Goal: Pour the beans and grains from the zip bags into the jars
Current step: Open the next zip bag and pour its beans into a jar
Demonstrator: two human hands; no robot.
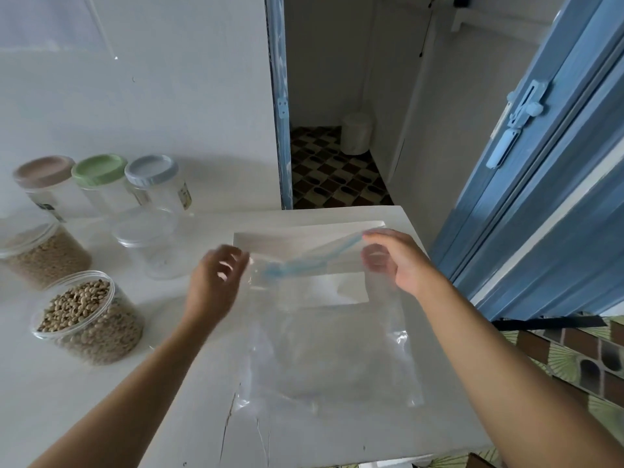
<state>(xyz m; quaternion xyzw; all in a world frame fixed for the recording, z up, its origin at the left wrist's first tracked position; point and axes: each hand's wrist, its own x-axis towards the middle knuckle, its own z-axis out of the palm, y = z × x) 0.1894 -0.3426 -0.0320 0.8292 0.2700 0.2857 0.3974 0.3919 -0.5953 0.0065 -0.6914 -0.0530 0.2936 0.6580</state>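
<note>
White worktop (189, 417) carries all items. Clear zip bag (324, 349) centre-right: lower part lying on worktop, top edge lifted, blue zip strip (304, 261) uppermost, no contents visible. Open bean jar (87, 319) near left edge; grain jar (44, 255) behind it; empty open jar (148, 241) between these and bag. Right grip (395, 258) pinching bag's top right corner. Left grip (216, 275) blurred, fingers curled at top left corner; hold cannot be told.
</note>
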